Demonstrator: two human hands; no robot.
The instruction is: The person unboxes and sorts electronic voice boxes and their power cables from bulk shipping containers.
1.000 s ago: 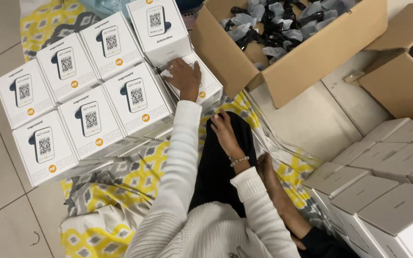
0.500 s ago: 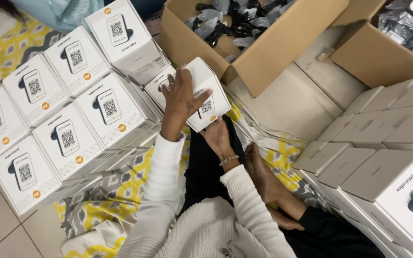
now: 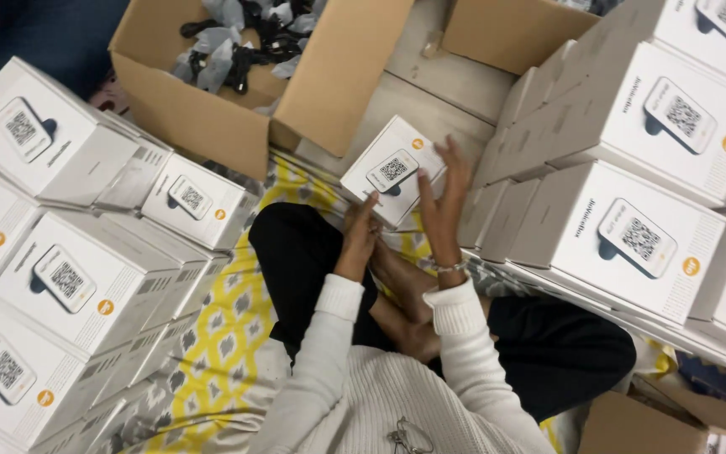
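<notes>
My fingers held one white box (image 3: 394, 171) between them, tilted, its printed face up. My left hand (image 3: 360, 231) gripped the box's lower near edge, fingertips curled under it. My right hand (image 3: 444, 202) lay against the box's right side with the fingers spread and raised, the thumb at the lower right corner. A bracelet (image 3: 449, 267) sat on my right wrist.

The box was in the air above my crossed legs (image 3: 296, 252), clear of every stack. Its upper edge came close to the flap of the open carton (image 3: 228, 126), though I could not tell whether they touched. Its right edge stood just beside the right stack (image 3: 632, 168) of like boxes.

To my left, the left stack (image 3: 69, 277) rose in rows, with one box (image 3: 195, 202) leaning at its inner edge, near my left knee. The yellow mat (image 3: 228, 336) showed between that stack and my legs, a narrow lane. The carton held dark wrapped parts (image 3: 237, 42). A second carton (image 3: 514, 34) stood behind the right stack. Open room for moving was confined to the strip over my lap and the pale floor (image 3: 430, 92) between the cartons.
</notes>
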